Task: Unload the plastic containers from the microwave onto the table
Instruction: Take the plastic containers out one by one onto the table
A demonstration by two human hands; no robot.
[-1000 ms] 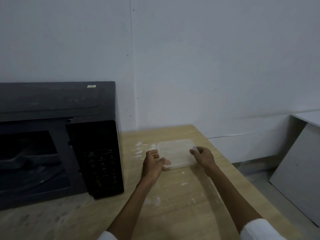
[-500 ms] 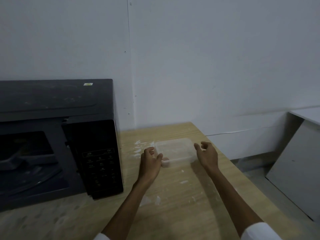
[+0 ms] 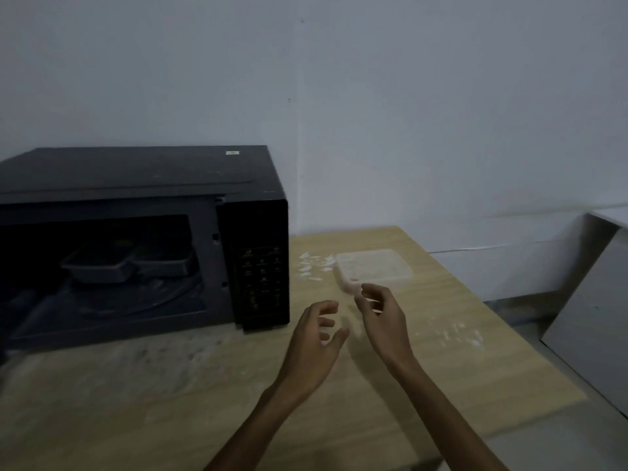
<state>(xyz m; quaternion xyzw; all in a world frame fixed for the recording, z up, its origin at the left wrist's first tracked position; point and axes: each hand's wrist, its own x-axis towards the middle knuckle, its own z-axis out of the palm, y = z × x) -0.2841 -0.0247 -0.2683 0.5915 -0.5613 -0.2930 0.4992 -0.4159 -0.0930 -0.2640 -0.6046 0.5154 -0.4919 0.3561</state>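
A clear plastic container (image 3: 373, 268) lies on the wooden table (image 3: 441, 334), right of the black microwave (image 3: 142, 239). The microwave's cavity is open, and two dark-looking containers, the nearer container (image 3: 98, 268) and the one behind it (image 3: 163, 263), sit side by side inside on the turntable. My left hand (image 3: 314, 341) hovers over the table in front of the clear container, fingers spread, holding nothing. My right hand (image 3: 382, 316) is just beside it, fingers loosely curled and empty, its fingertips close to the container's near corner.
White flecks (image 3: 312, 266) are scattered on the table between the microwave and the clear container, more near the right edge (image 3: 455, 334). A grey board (image 3: 591, 334) leans on the floor at the right. A white wall stands behind.
Both hands have let go of the clear container and pulled back toward me, closer together. The view has swung left, so the microwave's interior now shows.
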